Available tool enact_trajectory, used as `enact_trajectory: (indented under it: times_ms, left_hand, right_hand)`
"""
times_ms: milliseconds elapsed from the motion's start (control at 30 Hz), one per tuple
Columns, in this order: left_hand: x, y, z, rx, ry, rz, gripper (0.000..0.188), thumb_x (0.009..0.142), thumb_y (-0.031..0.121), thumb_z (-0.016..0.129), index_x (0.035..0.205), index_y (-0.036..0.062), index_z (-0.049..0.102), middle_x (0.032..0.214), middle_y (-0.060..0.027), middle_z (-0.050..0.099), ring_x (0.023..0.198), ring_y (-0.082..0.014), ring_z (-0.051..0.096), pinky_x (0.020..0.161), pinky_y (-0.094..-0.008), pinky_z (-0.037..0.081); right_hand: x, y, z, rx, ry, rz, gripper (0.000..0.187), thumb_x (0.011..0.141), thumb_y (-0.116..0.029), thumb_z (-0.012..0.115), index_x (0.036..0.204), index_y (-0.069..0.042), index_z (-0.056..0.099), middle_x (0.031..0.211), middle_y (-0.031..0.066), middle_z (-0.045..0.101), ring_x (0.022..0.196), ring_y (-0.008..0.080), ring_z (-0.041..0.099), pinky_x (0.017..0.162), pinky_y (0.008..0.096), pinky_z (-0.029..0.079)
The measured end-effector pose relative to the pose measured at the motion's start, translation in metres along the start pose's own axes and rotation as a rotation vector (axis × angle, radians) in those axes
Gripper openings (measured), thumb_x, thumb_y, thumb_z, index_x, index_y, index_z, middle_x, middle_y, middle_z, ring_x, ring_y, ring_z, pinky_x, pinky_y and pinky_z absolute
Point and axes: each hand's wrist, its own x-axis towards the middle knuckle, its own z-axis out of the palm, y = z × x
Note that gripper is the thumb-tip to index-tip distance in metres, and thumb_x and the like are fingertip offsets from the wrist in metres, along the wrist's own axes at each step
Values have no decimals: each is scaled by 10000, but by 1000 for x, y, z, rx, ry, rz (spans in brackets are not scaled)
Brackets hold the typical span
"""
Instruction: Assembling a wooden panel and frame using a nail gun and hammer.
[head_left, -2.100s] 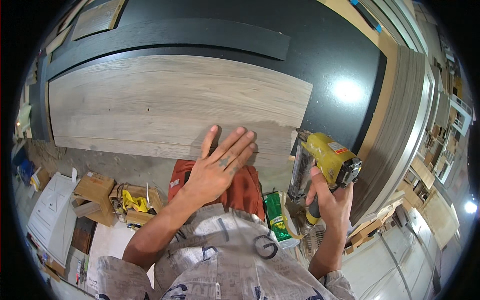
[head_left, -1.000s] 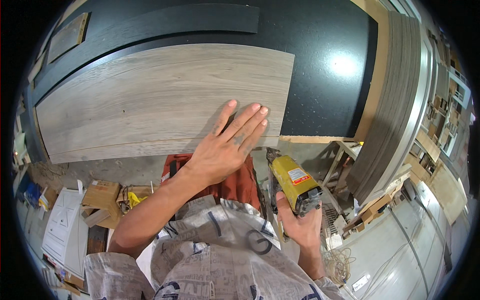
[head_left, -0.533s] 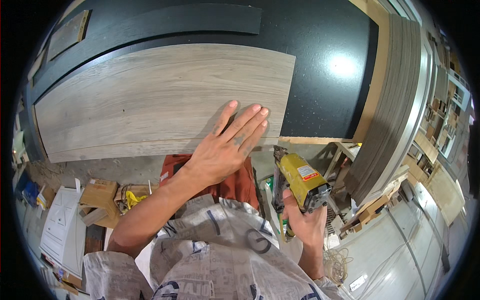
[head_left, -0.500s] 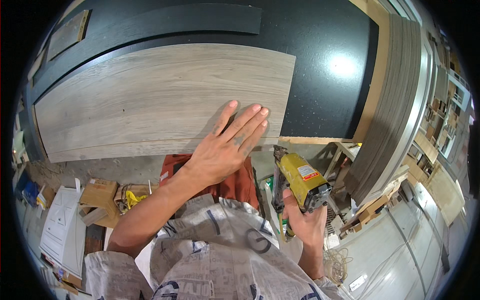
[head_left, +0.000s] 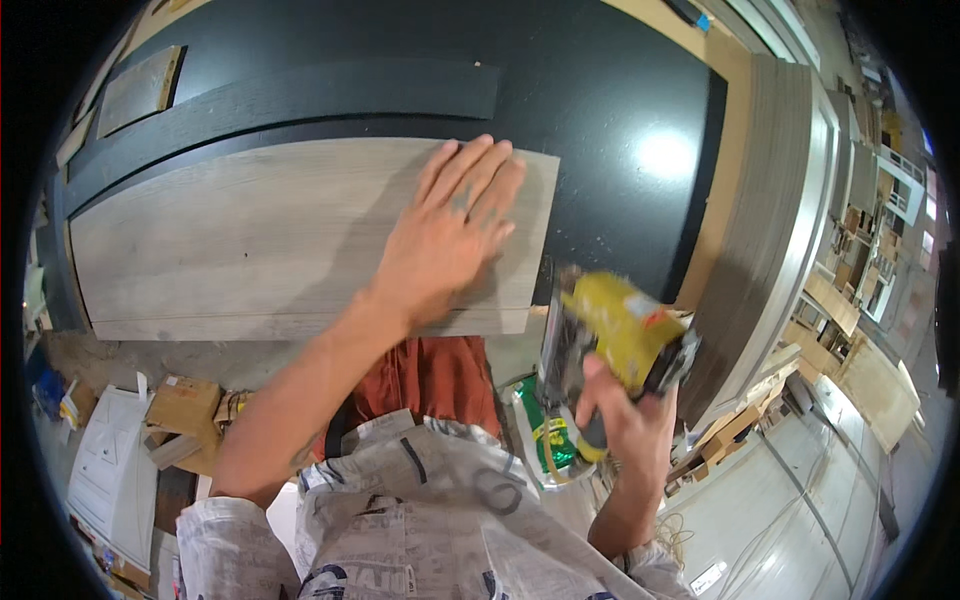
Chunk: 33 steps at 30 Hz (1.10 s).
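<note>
A light wood-grain board lies on the black work surface, its long near side along the surface's front edge. My left hand reaches across the board's right part, fingers stretched toward its far edge; whether the palm presses on it I cannot tell. In my right hand is a yellow pneumatic nail gun, gripped by the handle and slightly blurred. Its nose is close to the board's near right corner, and contact there cannot be made out.
A dark strip lies beyond the board, with a small wood piece at the far left. Stacked wood-grain panels stand on the right. Below are a cardboard box, a white panel and a green bag.
My left hand has moved farther across the board, toward its far edge. My right hand has lifted the nail gun up and slightly right, beside the board's near right corner.
</note>
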Motion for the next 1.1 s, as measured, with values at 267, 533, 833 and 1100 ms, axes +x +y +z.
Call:
enact_trajectory:
  times_ms: [267, 533, 833, 1100]
  left_hand:
    - [25, -4, 11, -19, 84, -99, 651, 852, 163, 681, 1420, 41, 389, 1215, -95, 551, 1126, -274, 506, 1015, -427, 345]
    - [25, -6, 10, -16, 34, -112, 704, 836, 135, 690, 1440, 41, 340, 1219, -93, 552, 1145, -273, 498, 1034, -439, 309]
    - [25, -7, 12, -23, 64, -133, 660, 872, 156, 661, 1437, 28, 345, 1203, -97, 564, 1137, -275, 504, 1034, -446, 312]
    - [24, -6, 9, -36, 67, -119, 646, 868, 157, 656, 1429, -6, 380, 1232, -120, 579, 1161, -294, 512, 1029, -455, 331]
  right_hand:
    - [60, -49, 10, -87, -45, -73, 174, 906, -150, 625, 858, 18, 624, 523, 32, 569, 429, 116, 524, 454, 276, 416]
    - [69, -48, 7, -125, -32, -89, 175, 911, -154, 621, 920, 20, 627, 525, 30, 572, 437, 108, 520, 472, 272, 413]
    - [71, -62, 11, -77, -27, -113, 192, 912, -155, 619, 977, 25, 625, 549, 36, 570, 432, 110, 510, 470, 274, 406]
    - [84, -73, 8, -179, -86, -130, 218, 901, -169, 631, 991, 30, 622, 559, 45, 568, 430, 115, 502, 433, 282, 401]
